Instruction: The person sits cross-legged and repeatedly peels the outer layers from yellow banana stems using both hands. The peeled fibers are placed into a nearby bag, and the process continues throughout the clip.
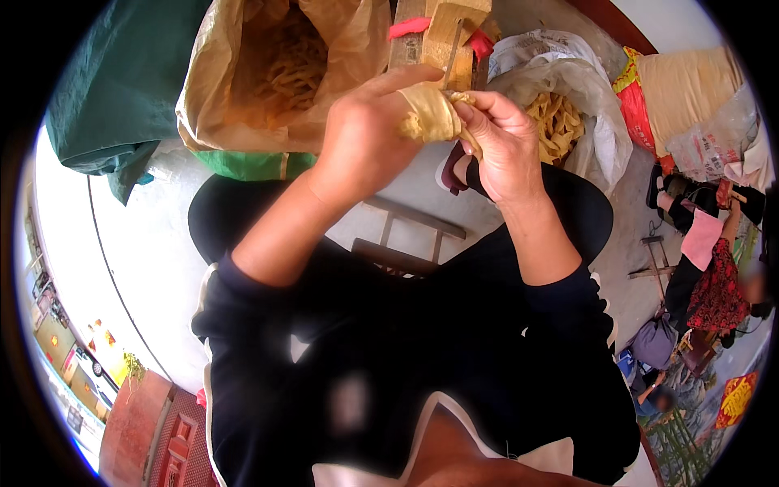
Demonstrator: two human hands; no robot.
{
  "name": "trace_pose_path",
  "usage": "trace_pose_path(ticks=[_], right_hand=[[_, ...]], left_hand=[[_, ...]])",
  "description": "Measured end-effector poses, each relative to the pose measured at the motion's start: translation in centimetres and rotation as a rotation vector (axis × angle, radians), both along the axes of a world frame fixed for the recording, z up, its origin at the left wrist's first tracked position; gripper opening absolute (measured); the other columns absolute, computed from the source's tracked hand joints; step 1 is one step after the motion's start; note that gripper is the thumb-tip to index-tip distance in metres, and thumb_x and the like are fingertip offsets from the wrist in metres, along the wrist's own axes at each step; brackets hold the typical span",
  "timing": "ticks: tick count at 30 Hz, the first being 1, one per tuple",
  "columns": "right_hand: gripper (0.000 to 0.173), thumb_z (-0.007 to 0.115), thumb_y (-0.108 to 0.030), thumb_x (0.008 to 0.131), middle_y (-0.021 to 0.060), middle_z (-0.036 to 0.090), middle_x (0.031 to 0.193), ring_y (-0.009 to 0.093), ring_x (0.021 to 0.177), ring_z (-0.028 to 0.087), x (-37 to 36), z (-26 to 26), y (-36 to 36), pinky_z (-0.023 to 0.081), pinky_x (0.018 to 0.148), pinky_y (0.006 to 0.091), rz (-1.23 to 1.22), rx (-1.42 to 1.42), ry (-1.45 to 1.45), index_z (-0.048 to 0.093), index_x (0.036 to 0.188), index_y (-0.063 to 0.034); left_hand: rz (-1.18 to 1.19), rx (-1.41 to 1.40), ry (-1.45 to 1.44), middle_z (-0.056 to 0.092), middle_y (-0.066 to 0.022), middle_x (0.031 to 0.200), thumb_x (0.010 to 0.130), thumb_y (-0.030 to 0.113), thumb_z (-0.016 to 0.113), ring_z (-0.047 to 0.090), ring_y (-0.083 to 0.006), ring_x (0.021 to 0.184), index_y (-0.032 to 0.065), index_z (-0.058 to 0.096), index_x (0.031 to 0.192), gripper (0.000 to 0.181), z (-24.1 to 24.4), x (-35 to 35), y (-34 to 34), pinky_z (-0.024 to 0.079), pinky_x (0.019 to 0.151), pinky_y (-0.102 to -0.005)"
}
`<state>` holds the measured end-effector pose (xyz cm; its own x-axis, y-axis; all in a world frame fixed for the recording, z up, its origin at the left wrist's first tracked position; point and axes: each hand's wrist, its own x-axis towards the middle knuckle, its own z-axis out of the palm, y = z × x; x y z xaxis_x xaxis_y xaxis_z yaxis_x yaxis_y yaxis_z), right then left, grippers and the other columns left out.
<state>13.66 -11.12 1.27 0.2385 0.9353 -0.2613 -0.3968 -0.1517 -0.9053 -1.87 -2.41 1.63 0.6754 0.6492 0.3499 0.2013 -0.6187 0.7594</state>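
My left hand [374, 131] is closed around a bundle of pale yellow, wrinkled strips [432, 115], with one flat band wrapped across it. The thumb and fingers of my right hand [502, 137] pinch a twisted end of the same material at the bundle's right side. Both hands are just in front of a wooden stand [447, 36] with a thin upright metal rod [453, 55] and red cloth ties [409, 28]. I cannot tell whether the bundle touches the rod. What lies inside my left palm is hidden.
A large paper-lined sack [210, 115] with pale strips stands at the upper left, beside dark green cloth [115, 73]. A white plastic sack [599, 134] of yellow curled pieces is at the right. A wooden stool frame [420, 219] stands between my knees. Other people sit far right.
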Motion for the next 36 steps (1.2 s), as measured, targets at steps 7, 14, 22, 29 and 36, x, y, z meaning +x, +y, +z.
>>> trace_pose_path(ticks=[7, 14, 22, 29, 36], right_hand=[[0.025, 0.061, -0.026, 0.09, 0.0101, 0.064, 0.075, 0.029, 0.066, 0.06, 0.6, -0.4, -0.4, 0.046, 0.057, 0.0361, 0.343, 0.093, -0.905, 0.064, 0.085, -0.0019], [0.055, 0.046, -0.052, 0.096, -0.0027, 0.047, 0.058, 0.005, 0.052, 0.03, 1.4, 0.5, -0.5, 0.027, 0.048, 0.021, 0.461, -0.147, -0.06, 0.062, 0.076, -0.0033], [0.042, 0.051, -0.037, 0.097, -0.0044, 0.04, 0.057, 0.003, 0.049, 0.027, 1.7, -0.5, -0.4, 0.022, 0.046, 0.0201, 0.331, -0.15, 0.143, 0.06, 0.082, 0.0014], [0.034, 0.067, -0.034, 0.088, -0.0029, 0.055, 0.066, 0.003, 0.059, 0.043, 2.3, -0.1, -1.1, 0.036, 0.053, 0.0189, 0.264, -0.232, -0.167, 0.066, 0.08, -0.0009], [0.023, 0.073, -0.024, 0.084, -0.0014, 0.062, 0.068, 0.004, 0.06, 0.052, 4.0, -1.2, 0.5, 0.043, 0.055, 0.0216, -0.046, -0.111, -0.573, 0.066, 0.088, -0.0025]], left_hand=[[-0.125, -0.093, 0.302, 0.063, -0.0103, 0.118, 0.072, -0.001, 0.066, 0.062, -0.0306, 0.1, -0.0032, 0.065, 0.082, 0.01, 0.2, -0.3, -0.6, 0.051, 0.079, -0.0359], [-0.016, -0.52, -0.229, 0.064, -0.0104, 0.109, 0.088, 0.002, 0.061, 0.06, -0.0175, 0.097, -0.0059, 0.067, 0.091, 0.01, 2.1, -1.3, 1.5, 0.05, 0.081, -0.029], [0.087, -0.908, 0.03, 0.064, -0.0039, 0.08, 0.084, 0.026, 0.072, 0.058, -0.0085, 0.068, -0.0013, 0.066, 0.095, 0.03, 2.8, -1.6, 2.3, 0.047, 0.059, -0.0217], [0.095, -1.208, -0.164, 0.059, -0.0054, 0.069, 0.08, 0.013, 0.071, 0.054, -0.0109, 0.057, 0.0005, 0.061, 0.09, 0.018, 1.4, -0.3, 0.5, 0.045, 0.053, -0.0236], [0.176, -0.988, -0.23, 0.06, -0.005, 0.076, 0.087, 0.013, 0.062, 0.054, -0.0099, 0.065, -0.0003, 0.063, 0.099, 0.018, -0.8, 1.3, 1.7, 0.045, 0.058, -0.0233]])
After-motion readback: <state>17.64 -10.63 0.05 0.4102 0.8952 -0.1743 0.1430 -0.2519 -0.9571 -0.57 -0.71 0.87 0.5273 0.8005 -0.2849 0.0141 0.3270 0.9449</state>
